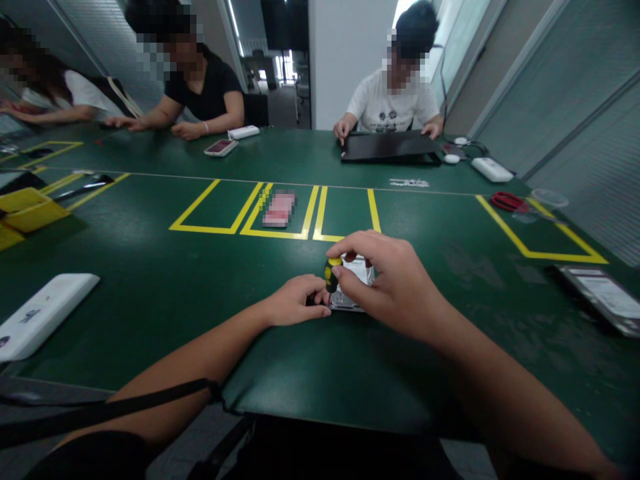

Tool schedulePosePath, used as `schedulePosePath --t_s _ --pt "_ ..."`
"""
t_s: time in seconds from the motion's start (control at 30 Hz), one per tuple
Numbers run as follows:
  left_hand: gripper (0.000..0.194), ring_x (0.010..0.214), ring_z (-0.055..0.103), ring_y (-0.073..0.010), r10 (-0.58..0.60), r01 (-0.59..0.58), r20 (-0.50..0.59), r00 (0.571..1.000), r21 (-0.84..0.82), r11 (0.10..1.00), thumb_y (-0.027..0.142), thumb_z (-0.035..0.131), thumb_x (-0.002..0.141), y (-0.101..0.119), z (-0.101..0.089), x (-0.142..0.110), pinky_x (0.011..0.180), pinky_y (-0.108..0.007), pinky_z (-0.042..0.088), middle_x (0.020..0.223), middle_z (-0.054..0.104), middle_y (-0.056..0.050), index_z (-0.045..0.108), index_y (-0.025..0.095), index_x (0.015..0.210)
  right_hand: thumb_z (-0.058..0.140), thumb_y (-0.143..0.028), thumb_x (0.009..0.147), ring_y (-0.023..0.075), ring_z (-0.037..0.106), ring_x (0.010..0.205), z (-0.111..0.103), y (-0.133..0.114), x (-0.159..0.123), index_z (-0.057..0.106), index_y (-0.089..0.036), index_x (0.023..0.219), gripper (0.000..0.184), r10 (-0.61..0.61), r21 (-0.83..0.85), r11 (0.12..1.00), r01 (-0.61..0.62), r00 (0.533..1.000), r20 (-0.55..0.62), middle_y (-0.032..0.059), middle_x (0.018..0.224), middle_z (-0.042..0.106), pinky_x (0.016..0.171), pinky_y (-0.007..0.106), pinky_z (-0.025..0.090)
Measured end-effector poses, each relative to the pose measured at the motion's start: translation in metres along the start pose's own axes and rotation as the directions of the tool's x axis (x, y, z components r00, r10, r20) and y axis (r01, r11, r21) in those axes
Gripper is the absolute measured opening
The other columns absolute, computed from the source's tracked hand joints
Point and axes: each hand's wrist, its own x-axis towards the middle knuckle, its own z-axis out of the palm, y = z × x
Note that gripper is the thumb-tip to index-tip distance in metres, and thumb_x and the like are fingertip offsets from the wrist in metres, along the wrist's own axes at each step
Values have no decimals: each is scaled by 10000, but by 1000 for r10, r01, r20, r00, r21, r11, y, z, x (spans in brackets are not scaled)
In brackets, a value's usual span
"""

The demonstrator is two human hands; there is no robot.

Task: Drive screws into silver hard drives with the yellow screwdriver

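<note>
A silver hard drive point(358, 270) with a white label lies flat on the green table in front of me. My right hand point(387, 273) grips a short yellow and black screwdriver point(331, 273) between thumb and fingers. The screwdriver stands nearly upright over the drive's near left corner, its tip partly hidden. At the drive's left edge, my left hand point(303, 300) is closed, thumb and fingers holding that corner close to the screwdriver's tip. My right hand covers much of the drive's right side.
Another hard drive point(607, 297) lies at the right. A white power bank point(47, 313) and a yellow bin point(33, 210) are at the left. Yellow tape boxes mark the table, one around a pink pack point(280, 209). Across, a person handles a black panel point(390, 147); two more people sit left.
</note>
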Motion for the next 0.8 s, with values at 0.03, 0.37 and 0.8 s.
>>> schedulePosePath --t_s 0.03,0.37,0.8 --pt "242 722 513 -134 2 -2 2 1000 0 1000 373 666 845 0 0 0 666 -257 395 747 567 15 568 160 790 597 -131 874 125 562 857 0 0 0 648 -128 988 124 -8 8 1000 8 1000 2 19 928 643 787 262 409" --pt "219 739 520 -137 -18 18 10 1000 5 1000 359 669 843 -3 1 -1 679 -257 403 785 583 8 575 162 818 659 -180 895 114 532 825 2 1 3 661 -136 927 54 -16 -3 1000 16 1000 12 11 878 610 736 248 386" --pt "239 722 534 -138 -20 20 -40 999 0 1000 364 688 823 2 1 -1 662 -266 404 785 594 2 575 159 777 673 -224 899 125 535 858 -1 0 2 662 -134 950 104 -30 24 999 29 999 43 22 906 605 763 259 399"
